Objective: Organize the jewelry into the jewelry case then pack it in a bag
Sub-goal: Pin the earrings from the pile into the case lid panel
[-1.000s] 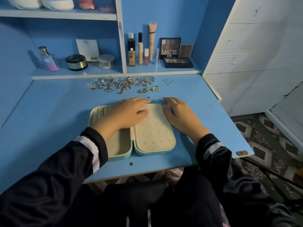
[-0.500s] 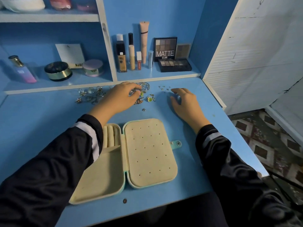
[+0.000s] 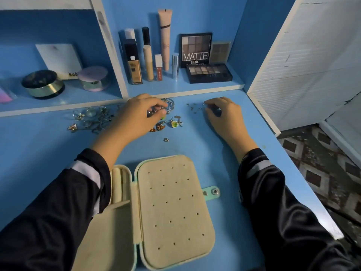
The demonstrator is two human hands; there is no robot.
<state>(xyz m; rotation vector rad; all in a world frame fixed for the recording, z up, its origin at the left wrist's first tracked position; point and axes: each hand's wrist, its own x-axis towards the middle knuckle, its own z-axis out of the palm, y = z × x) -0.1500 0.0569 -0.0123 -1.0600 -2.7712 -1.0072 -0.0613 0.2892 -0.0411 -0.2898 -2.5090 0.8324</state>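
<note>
The mint jewelry case [image 3: 172,208] lies open on the blue desk [image 3: 39,153], its beige pad with stud holes facing up. My left sleeve covers part of its left half. Loose jewelry [image 3: 89,118] is strewn along the desk's back edge, including a green-stone earring [image 3: 174,124] and a lone stud [image 3: 166,139]. My left hand [image 3: 134,118] reaches into the pile and curls its fingers round silver rings or bangles. My right hand [image 3: 224,116] sits beside tiny studs [image 3: 193,108], fingertips and thumb pinched on a small silver piece.
Behind the jewelry a low shelf holds a foundation bottle [image 3: 134,69], tubes, a MATTE eyeshadow palette [image 3: 196,49], a gold-rimmed jar [image 3: 42,84] and a lilac compact [image 3: 93,78]. A white panel [image 3: 312,65] bounds the desk's right side, above the tiled floor [image 3: 322,163].
Both hands left the case and reached forward to the jewelry. The left now grips pieces in the pile. The right went from flat on the desk to pinching by the studs.
</note>
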